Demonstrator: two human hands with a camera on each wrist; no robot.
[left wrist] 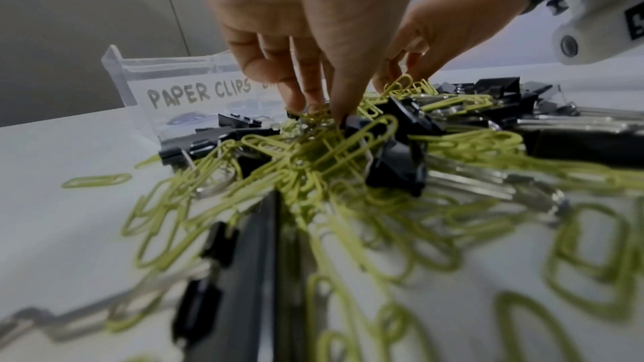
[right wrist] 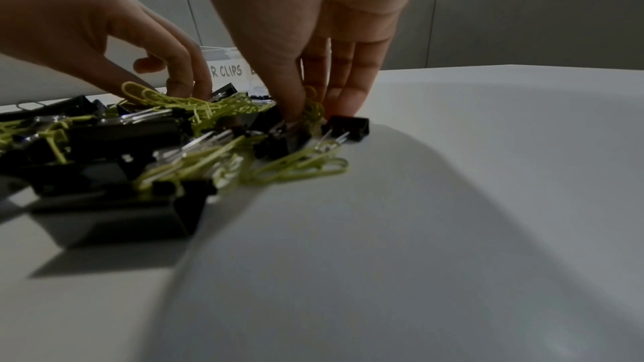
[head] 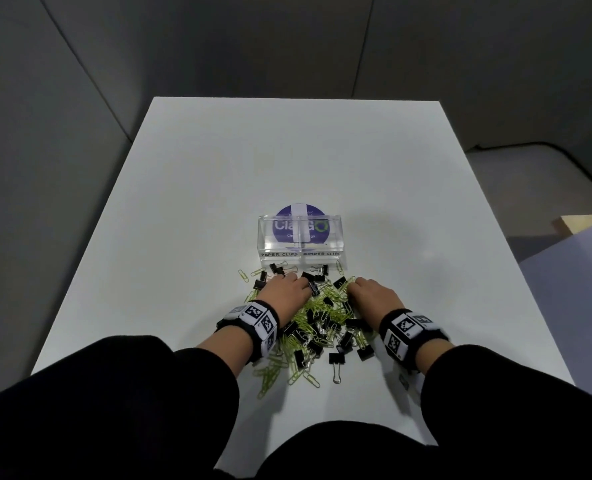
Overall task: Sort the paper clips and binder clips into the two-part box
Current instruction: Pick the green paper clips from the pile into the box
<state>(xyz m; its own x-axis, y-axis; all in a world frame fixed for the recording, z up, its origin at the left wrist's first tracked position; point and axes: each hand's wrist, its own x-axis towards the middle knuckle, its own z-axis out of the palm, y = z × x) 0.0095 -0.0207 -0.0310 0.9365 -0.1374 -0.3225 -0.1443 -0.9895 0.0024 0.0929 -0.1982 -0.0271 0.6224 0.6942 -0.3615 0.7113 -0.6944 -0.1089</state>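
A tangled pile of green paper clips (head: pixel 325 308) and black binder clips (head: pixel 336 358) lies on the white table (head: pixel 190 209), in front of the clear two-part box (head: pixel 300 237) labelled PAPER CLIPS on the left and BINDER CLIPS on the right. My left hand (head: pixel 289 289) reaches into the pile's far left side, its thumb and fingertips (left wrist: pixel 306 101) closing on a black binder clip (left wrist: pixel 355 123) among paper clips. My right hand (head: pixel 370 294) digs into the far right side, thumb and fingers (right wrist: pixel 334 98) pinching green paper clips (right wrist: pixel 313 112).
Loose paper clips (head: pixel 242 274) and binder clips (head: pixel 277 269) lie against the box's front wall. A purple round sticker (head: pixel 287 216) shows through the box. Grey partition walls surround the table, and bare tabletop lies to the left, right and behind the box.
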